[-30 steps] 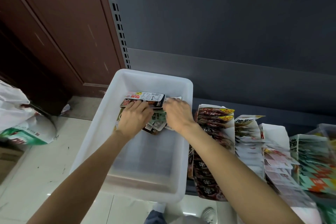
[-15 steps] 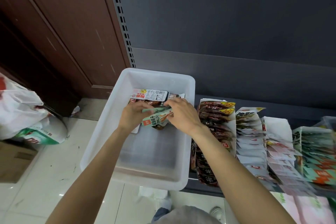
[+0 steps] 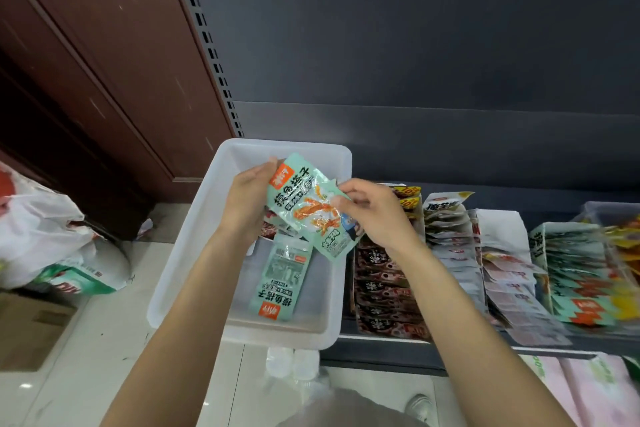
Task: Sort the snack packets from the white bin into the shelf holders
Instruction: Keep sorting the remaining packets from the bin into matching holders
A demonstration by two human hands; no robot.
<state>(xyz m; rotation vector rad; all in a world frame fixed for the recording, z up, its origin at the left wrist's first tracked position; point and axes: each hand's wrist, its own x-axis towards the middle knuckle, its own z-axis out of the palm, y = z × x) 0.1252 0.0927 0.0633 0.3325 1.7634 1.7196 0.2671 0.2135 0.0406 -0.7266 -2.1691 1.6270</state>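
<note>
Nearest, lower centre: white bin [image 3: 180, 288], smooth rigid plastic; flat green packet [image 3: 282, 282] lying loose inside. Above it, mid-frame: mint packet [image 3: 311, 208], thin glossy film, probably light, floppy, slippery; best held by sealed edges. Left hand [image 3: 247, 198] grips its left edge, right hand [image 3: 372, 208] pinches right edge. Farther right: shelf holders [image 3: 504, 229], packets overlapped in rows.

Green packet [image 3: 308, 208]: Chinese characters (blurred); dark packet [image 3: 410, 191]: yellow "10" tag.

Your raised green packet [image 3: 311, 208] and left hand [image 3: 247, 203] hide most of the dark packets [image 3: 268, 227] in the white bin [image 3: 194, 236], and the right edge crops the blurred yellow packets [image 3: 625, 246].
</note>
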